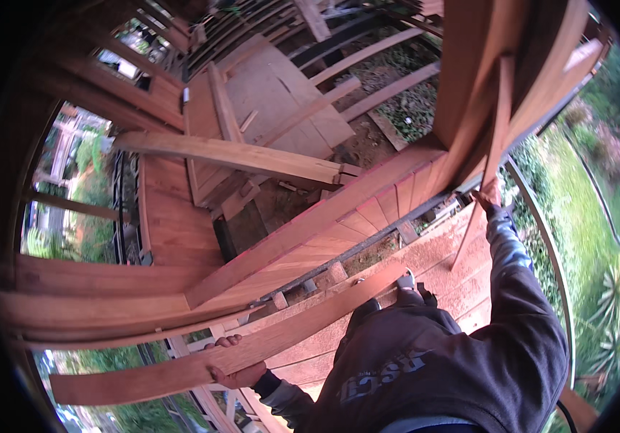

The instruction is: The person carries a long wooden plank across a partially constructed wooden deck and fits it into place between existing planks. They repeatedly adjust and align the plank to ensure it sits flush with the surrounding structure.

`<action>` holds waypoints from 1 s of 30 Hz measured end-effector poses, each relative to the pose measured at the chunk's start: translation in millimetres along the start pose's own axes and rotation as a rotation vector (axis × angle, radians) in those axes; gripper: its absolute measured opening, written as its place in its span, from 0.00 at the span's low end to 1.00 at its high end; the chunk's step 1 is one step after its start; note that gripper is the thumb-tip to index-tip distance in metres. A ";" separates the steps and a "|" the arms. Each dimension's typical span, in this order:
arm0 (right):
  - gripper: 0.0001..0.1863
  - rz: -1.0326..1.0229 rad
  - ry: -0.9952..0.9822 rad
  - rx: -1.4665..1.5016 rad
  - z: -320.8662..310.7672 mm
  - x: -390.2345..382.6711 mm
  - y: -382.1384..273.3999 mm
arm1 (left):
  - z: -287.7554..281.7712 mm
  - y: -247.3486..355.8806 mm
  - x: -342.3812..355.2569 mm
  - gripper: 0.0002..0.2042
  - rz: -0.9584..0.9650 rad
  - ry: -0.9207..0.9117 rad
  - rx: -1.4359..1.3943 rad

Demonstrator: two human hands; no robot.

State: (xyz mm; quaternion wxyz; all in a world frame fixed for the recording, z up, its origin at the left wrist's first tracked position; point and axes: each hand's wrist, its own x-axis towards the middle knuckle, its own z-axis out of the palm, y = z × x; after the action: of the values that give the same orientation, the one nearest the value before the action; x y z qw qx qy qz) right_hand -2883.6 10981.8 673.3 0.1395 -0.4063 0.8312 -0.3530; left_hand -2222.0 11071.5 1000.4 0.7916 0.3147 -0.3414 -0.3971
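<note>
My left hand is wrapped round a long, flat reddish wooden board, its fingertips showing over the far edge. The board slopes across in front of my body, from the lower left up to near my feet. Out to the right, my right hand grips a narrow wooden strip. That strip stands nearly upright, its upper end against or close to a thick timber post and its lower end near the plank floor. The fingers of my right hand are small and partly hidden.
A low wall clad in wooden boards runs ahead of me. Behind it, a beam lies across a plywood panel and loose timbers. My shoes stand on the plank platform. Grass lies beyond its right edge.
</note>
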 end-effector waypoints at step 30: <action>0.47 -0.878 -0.493 0.163 103.4 -193.1 -406.8 | -204.4 82.1 23.2 0.22 0.334 0.600 0.164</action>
State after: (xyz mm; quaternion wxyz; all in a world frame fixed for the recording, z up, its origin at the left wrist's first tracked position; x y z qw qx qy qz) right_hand -2473.5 10911.1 873.9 0.2011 -0.7764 0.4942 -0.3355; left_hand -2016.0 11138.2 954.1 0.8828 0.4197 -0.1713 -0.1231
